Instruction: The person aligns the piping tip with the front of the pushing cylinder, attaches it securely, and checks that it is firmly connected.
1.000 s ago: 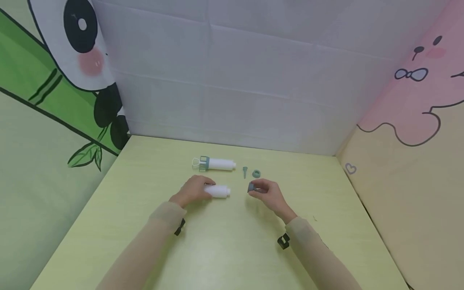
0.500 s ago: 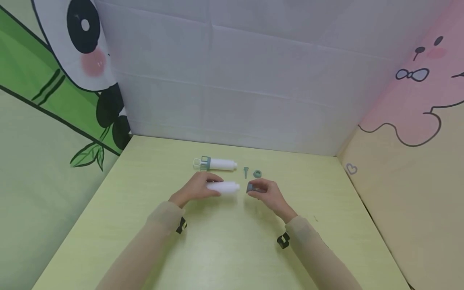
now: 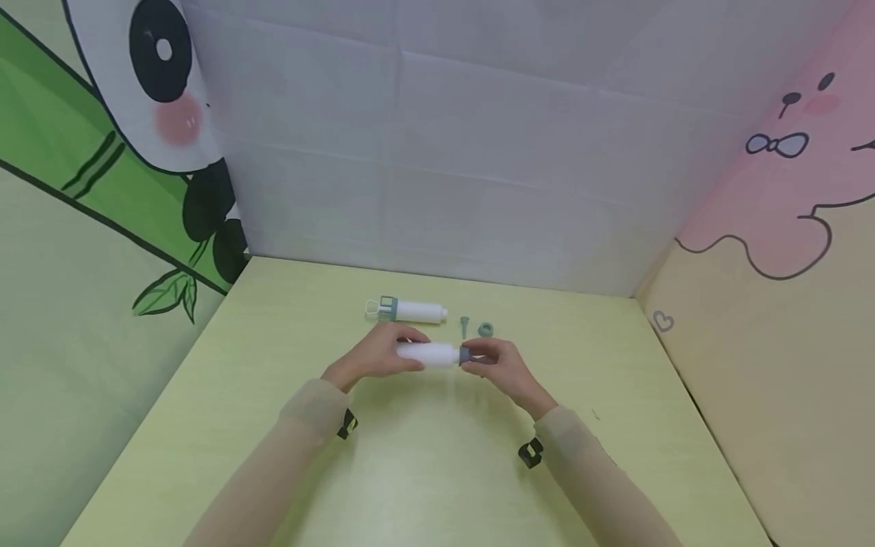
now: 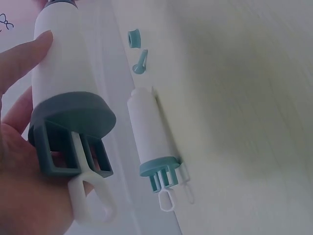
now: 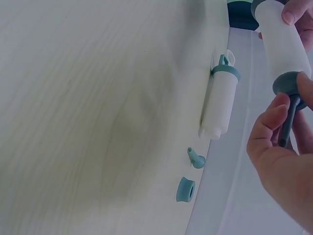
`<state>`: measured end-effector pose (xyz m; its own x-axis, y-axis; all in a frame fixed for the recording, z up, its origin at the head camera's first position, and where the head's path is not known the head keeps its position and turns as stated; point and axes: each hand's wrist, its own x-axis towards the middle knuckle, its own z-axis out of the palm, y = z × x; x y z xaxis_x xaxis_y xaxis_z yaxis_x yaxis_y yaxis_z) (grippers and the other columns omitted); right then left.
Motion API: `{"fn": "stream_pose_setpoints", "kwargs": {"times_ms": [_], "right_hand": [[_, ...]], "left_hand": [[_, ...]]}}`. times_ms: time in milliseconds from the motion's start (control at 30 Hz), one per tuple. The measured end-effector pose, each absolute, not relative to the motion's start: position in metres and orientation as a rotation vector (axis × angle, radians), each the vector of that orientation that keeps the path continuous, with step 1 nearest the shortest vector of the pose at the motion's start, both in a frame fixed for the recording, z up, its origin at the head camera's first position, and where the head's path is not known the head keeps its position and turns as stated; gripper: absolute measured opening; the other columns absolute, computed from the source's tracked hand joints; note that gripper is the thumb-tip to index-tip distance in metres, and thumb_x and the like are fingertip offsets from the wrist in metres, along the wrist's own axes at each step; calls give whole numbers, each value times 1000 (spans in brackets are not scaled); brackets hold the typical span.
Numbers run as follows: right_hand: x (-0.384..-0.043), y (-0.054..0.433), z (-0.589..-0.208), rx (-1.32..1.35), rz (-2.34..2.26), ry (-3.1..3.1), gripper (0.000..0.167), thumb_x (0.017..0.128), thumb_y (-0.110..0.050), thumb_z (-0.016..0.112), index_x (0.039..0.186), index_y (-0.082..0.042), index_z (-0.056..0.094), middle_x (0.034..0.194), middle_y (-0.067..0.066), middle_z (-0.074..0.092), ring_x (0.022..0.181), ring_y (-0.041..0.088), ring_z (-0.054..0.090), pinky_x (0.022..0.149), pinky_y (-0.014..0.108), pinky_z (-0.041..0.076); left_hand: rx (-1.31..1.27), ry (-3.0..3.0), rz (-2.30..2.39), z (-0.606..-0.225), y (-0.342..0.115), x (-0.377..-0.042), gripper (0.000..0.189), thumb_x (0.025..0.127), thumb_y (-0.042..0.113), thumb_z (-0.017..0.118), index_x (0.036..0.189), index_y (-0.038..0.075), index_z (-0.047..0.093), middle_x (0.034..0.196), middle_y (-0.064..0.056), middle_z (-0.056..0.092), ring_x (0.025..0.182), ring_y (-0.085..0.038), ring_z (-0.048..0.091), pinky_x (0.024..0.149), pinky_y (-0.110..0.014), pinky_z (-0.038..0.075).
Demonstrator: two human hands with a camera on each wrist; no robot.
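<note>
Two tubes [image 3: 429,355], two nozzles [image 5: 289,121], one loose ring [image 5: 183,190].

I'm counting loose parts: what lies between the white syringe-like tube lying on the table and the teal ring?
A tapered teal nozzle lies between the syringe-like tube and the teal ring, as the right wrist view shows.

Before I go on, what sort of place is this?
Likely a screened work booth: a pale yellowish wood-grained table, a creased greyish backdrop, and a side panel showing a pink cartoon animal.
</note>
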<state>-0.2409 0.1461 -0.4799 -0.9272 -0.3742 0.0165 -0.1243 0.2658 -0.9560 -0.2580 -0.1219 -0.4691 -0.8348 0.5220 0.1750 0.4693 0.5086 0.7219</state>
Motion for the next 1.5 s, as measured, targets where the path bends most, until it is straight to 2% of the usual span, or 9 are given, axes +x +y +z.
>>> {"fn": "stream_pose_setpoints", "kwargs": {"times_ms": [333,567,767,867,1000,1100,1267,1367,1500], "right_hand": [[-242,143,-479,-499,-1693,2338,34,86,-17,73,115,-2,67,108,8,66,95,22,64,75,34,50],[-247,144,-478,-477,-1614,2338,30,94,-24,63,108,1,69,95,15,68,83,28,62,71,40,50],[-252,142,-486,-344,-1564,2346,56,97,-47,48,89,4,70,76,15,67,66,29,60,57,31,46],[-254,140,-488,-297,-1554,2341,63,98,-53,42,94,4,70,80,14,68,68,30,63,55,31,47],[-255,138,-485,-299,-1650,2242,61,99,-49,44,130,2,52,111,20,64,90,39,64,65,37,54],[-254,139,-481,-327,-1728,2173,62,95,-41,57,145,-10,36,130,21,51,105,42,58,75,43,53],[-254,142,-480,-424,-1750,2184,58,86,-20,74,136,-15,45,135,20,45,114,34,55,83,42,50],[-253,141,-478,-513,-1726,2203,47,86,-7,71,129,-4,52,129,21,50,112,32,57,83,40,50],[-253,139,-476,-568,-1659,2285,38,89,-7,68,124,3,58,120,19,57,103,29,61,80,41,51]], "left_hand": [[853,2729,1167,-465,-119,-260,37,75,21,82,109,12,72,103,3,68,88,-13,60,80,-35,47],[898,2765,1130,-462,-116,-261,36,75,20,82,109,12,72,103,2,68,89,-14,60,80,-35,47],[929,2789,1122,-460,-113,-261,35,74,18,83,108,12,72,102,3,68,89,-14,59,79,-35,47],[936,2789,1132,-462,-113,-262,36,74,18,83,107,11,72,101,2,69,89,-14,60,79,-36,47],[919,2787,1146,-465,-114,-262,36,74,18,83,108,10,72,102,1,69,88,-15,60,79,-36,47],[900,2784,1161,-467,-116,-262,36,74,18,83,108,11,72,102,1,69,88,-15,60,79,-36,47],[875,2788,1165,-469,-118,-263,35,76,19,82,108,12,72,102,2,68,89,-16,59,80,-37,47],[863,2796,1160,-470,-118,-263,35,76,19,82,108,13,72,102,2,68,89,-15,59,80,-36,47],[850,2810,1150,-469,-117,-263,35,76,20,82,108,13,72,102,2,68,89,-15,59,80,-35,46]]}}
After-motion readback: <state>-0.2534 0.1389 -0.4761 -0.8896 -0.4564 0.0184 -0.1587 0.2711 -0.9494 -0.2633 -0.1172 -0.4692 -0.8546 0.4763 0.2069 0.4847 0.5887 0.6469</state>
